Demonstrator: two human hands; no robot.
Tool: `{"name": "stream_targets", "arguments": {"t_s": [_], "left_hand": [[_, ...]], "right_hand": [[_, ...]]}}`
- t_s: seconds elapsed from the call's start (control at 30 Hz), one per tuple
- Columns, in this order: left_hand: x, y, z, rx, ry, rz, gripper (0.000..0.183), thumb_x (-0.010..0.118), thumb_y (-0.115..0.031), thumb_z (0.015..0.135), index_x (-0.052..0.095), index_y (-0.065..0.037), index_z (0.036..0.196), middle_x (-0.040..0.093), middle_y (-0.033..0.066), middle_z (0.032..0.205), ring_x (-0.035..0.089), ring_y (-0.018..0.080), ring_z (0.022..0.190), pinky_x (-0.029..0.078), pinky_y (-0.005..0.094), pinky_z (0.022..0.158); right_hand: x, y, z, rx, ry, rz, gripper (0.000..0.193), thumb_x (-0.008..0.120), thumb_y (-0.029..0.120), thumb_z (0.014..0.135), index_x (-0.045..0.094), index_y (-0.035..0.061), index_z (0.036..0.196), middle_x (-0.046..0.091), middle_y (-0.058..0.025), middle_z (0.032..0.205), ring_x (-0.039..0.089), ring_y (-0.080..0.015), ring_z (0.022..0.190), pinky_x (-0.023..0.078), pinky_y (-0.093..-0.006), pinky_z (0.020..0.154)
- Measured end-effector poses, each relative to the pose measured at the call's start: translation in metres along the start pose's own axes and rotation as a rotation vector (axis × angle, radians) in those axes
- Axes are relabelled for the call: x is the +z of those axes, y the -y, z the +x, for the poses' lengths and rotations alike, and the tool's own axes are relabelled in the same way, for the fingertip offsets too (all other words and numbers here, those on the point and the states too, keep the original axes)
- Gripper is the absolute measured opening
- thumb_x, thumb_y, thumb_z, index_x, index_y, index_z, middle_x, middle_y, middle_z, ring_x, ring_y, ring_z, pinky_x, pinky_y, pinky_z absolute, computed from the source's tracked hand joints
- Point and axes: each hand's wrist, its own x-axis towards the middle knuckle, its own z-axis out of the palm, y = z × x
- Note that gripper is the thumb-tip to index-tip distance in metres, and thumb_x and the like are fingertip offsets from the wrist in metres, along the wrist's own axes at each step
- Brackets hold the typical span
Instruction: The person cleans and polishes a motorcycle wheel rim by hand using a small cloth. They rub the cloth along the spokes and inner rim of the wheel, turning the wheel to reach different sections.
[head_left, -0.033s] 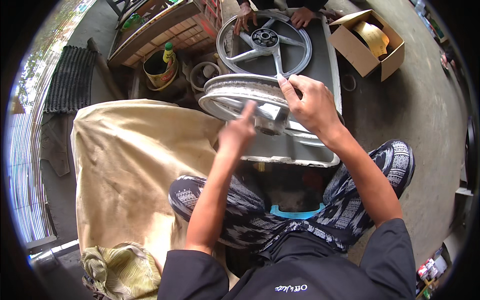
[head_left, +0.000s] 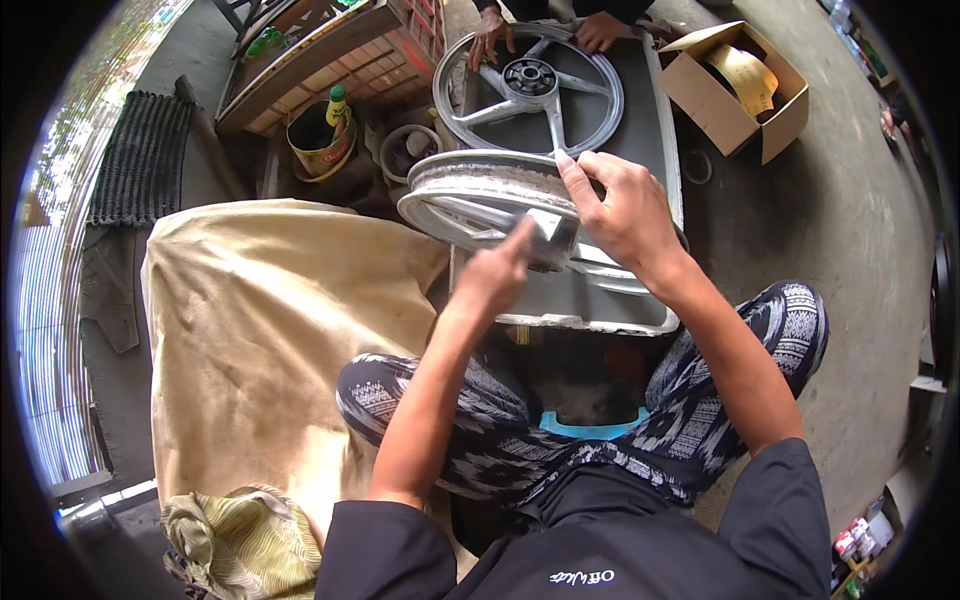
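A bare, silvery motorcycle wheel (head_left: 480, 176) stands tilted on the grey tabletop before me, its spokes and hub facing my side. My right hand (head_left: 630, 205) grips its rim at the right, thumb on top. At the hub and a spoke is my left hand (head_left: 492, 275), its index finger stretched toward the metal. Motion smears those fingers, so I cannot see whether anything is in them. Beyond it, a second spoked wheel (head_left: 555, 118) lies flat, with another person's hands (head_left: 491, 38) resting on its far side.
The grey table (head_left: 575, 300) has a chipped pale edge. An open cardboard box (head_left: 700, 105) sits right of it. Leftward are a tan cloth cover (head_left: 270, 310), a bucket with a bottle (head_left: 322, 150) and a wooden crate (head_left: 330, 70). A striped cloth (head_left: 240, 540) lies lower left.
My left hand has shifted right along the near wheel toward its hub. The other person's right-side hand has moved slightly left on the far wheel. My right hand keeps its hold.
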Motion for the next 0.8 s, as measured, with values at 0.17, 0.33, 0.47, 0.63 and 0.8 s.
{"name": "stream_targets", "arguments": {"t_s": [0.17, 0.33, 0.47, 0.63, 0.8], "left_hand": [[-0.052, -0.024, 0.028, -0.574, -0.051, 0.223, 0.049, 0.043, -0.028, 0.106, 0.046, -0.023, 0.155, 0.073, 0.0253, 0.112, 0.072, 0.0446, 0.097, 0.055, 0.0553, 0.087], [-0.008, -0.010, 0.007, -0.061, 0.054, -0.010, 0.050, 0.046, -0.031, 0.104, 0.048, -0.031, 0.154, 0.073, 0.0282, 0.104, 0.071, 0.0471, 0.098, 0.054, 0.0562, 0.089], [-0.036, -0.016, 0.022, -0.465, -0.024, 0.034, 0.048, 0.044, -0.034, 0.105, 0.053, -0.021, 0.151, 0.073, 0.0284, 0.103, 0.070, 0.0476, 0.098, 0.053, 0.0571, 0.090], [-0.012, -0.002, 0.008, -0.221, 0.103, 0.060, 0.052, 0.045, -0.030, 0.104, 0.045, -0.028, 0.156, 0.071, 0.0298, 0.109, 0.070, 0.0471, 0.105, 0.054, 0.0523, 0.094], [-0.035, -0.023, 0.022, -0.543, -0.027, 0.010, 0.049, 0.040, -0.031, 0.105, 0.050, -0.024, 0.152, 0.071, 0.0303, 0.109, 0.068, 0.0500, 0.106, 0.051, 0.0566, 0.095]], "right_hand": [[-0.004, -0.013, 0.003, 0.021, -0.020, 0.006, 0.049, 0.054, 0.044, 0.104, 0.072, 0.0025, 0.086, 0.072, -0.0207, 0.089, 0.069, -0.0441, 0.085, 0.054, -0.0511, 0.078], [-0.005, -0.008, 0.001, 0.013, -0.004, -0.009, 0.049, 0.054, 0.044, 0.104, 0.072, 0.0016, 0.087, 0.073, -0.0211, 0.090, 0.069, -0.0442, 0.086, 0.054, -0.0505, 0.079], [-0.003, -0.014, -0.002, 0.004, -0.018, 0.022, 0.049, 0.055, 0.044, 0.104, 0.072, 0.0016, 0.087, 0.072, -0.0217, 0.090, 0.069, -0.0444, 0.087, 0.054, -0.0508, 0.080], [-0.004, -0.006, -0.002, -0.007, -0.008, 0.012, 0.049, 0.055, 0.044, 0.103, 0.072, 0.0017, 0.088, 0.072, -0.0216, 0.090, 0.069, -0.0448, 0.087, 0.054, -0.0511, 0.079], [-0.006, -0.009, -0.002, 0.023, 0.009, 0.005, 0.049, 0.055, 0.045, 0.103, 0.072, 0.0020, 0.087, 0.072, -0.0215, 0.090, 0.069, -0.0447, 0.085, 0.054, -0.0511, 0.078]]}}
